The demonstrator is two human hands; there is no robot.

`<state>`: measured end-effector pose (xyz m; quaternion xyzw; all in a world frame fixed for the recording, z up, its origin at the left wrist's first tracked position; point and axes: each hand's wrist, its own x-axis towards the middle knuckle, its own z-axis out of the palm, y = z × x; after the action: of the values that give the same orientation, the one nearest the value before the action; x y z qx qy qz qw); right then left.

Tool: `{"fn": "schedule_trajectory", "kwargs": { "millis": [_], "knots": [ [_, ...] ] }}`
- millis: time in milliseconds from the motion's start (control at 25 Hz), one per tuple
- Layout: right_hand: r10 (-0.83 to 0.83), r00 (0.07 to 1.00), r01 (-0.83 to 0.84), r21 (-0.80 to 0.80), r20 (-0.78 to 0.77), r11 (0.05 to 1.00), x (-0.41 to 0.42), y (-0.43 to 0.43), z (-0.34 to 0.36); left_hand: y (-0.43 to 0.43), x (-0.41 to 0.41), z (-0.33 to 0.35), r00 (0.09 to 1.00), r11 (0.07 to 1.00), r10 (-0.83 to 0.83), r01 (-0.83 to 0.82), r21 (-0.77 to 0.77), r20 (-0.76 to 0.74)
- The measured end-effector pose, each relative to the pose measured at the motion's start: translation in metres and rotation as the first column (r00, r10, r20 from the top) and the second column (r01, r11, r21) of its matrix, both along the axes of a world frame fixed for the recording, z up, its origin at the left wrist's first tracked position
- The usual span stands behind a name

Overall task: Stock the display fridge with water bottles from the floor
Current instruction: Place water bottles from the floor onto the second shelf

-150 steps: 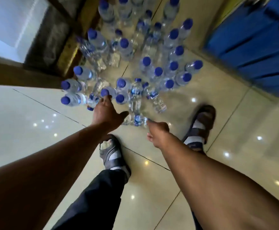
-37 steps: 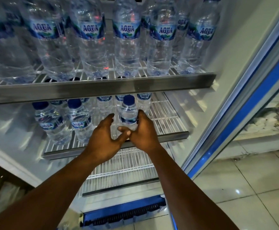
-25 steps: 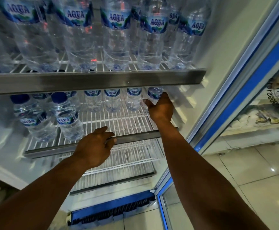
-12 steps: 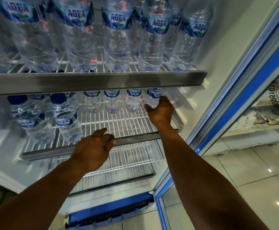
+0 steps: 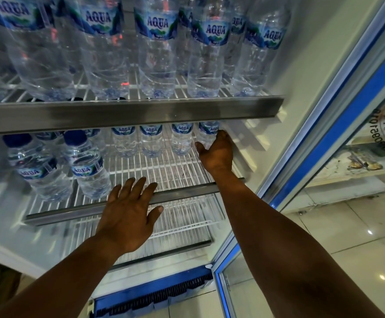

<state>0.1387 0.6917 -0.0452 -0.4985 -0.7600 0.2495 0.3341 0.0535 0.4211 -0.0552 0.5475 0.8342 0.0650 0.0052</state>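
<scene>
The display fridge stands open in front of me. My right hand reaches to the back right of the middle wire shelf and grips a small water bottle standing upright at the end of a back row of small bottles. My left hand hovers with fingers spread and straight over the shelf's front rail, holding nothing. Two more small blue-capped bottles stand at the front left of the same shelf.
Large bottles fill the upper shelf, whose rail hides the caps of the back row. A lower wire shelf sits beneath. The blue-framed glass door hangs open at right over the tiled floor.
My left hand has uncurled from the shelf's front rail and its fingers are now spread. My right hand stays around the bottle at the back right.
</scene>
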Motion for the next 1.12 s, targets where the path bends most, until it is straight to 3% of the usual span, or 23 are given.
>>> {"fn": "schedule_trajectory", "kwargs": {
  "millis": [240, 520, 640, 760, 840, 960, 1120],
  "knots": [
    [0.002, 0.996, -0.005, 0.031, 0.084, 1.000, 0.000, 0.003, -0.003, -0.007, 0.002, -0.007, 0.997, 0.998, -0.031, 0.035, 0.055, -0.075],
    [0.056, 0.975, -0.070, 0.060, 0.216, 0.996, 0.018, -0.019, 0.018, -0.030, 0.006, -0.006, 0.994, 0.970, -0.101, 0.106, 0.220, -0.034],
    [0.050, 0.998, -0.055, 0.174, 0.036, 0.983, 0.043, -0.073, 0.031, -0.062, 0.010, -0.009, 0.990, 0.939, -0.139, 0.129, 0.320, 0.010],
    [0.229, 0.967, -0.228, 0.024, -0.110, 0.973, 0.040, -0.167, 0.015, -0.128, 0.009, -0.038, 0.995, 0.945, -0.079, 0.054, 0.323, 0.067],
    [0.380, 0.906, -0.399, -0.076, -0.187, 0.914, 0.029, -0.235, -0.015, -0.183, 0.007, -0.071, 0.990, 0.961, -0.023, -0.016, 0.275, 0.138],
    [0.622, 0.781, -0.625, -0.078, -0.057, 0.777, 0.014, -0.325, -0.087, -0.265, 0.006, -0.120, 0.959, 0.973, 0.115, -0.161, 0.168, 0.258],
    [0.724, 0.669, -0.624, -0.403, 0.167, 0.669, -0.001, -0.459, -0.204, -0.397, 0.008, -0.209, 0.804, 0.906, 0.408, -0.413, -0.089, 0.432]
  ]
}}
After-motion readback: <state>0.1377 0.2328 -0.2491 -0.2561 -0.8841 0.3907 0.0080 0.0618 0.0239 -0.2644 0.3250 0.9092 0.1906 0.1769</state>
